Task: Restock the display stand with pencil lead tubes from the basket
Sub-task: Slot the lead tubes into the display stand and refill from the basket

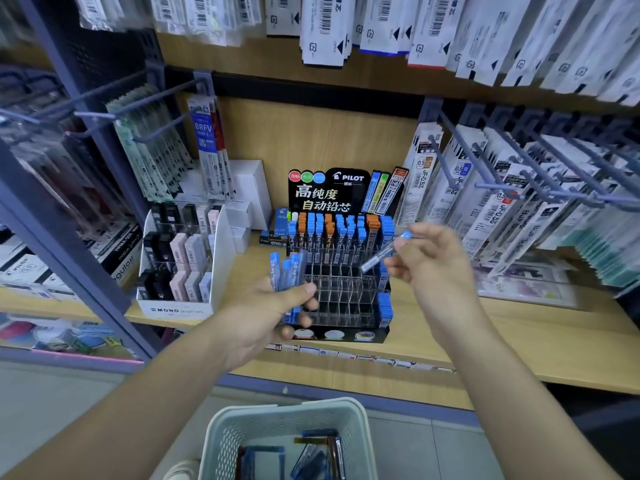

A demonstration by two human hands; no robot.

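A: L hand (273,313), where?
B: Centre-left of frame, in front of the display stand's (343,292) left edge. Grip clamped on a bunch of blue-capped lead tubes (289,271), thumb across them. They stand roughly upright.

A: R hand (433,268)?
B: Just right of centre. Grip pinched on a single lead tube (381,254), clear w/ a blue cap. It's tilted: cap upper right by the fingers, other end pointing lower left over the stand's right side. Not in a slot.

A: Stand itself?
B: Black PILOT stand, mid-frame, on the wooden shelf (502,327). Back rows hold blue- and orange-capped tubes, and blue ones run down the right column. The clear compartments in front look bare.

A: Basket?
B: Bottom centre, pale perforated basket (221,441), below the shelf edge. Blue-ish packs lie inside, too blurred to tell apart.

A: Anything else?
B: MONO eraser box (180,271) just left of the stand. Refill packs (478,188) hang on hooks to the right, more at upper left.
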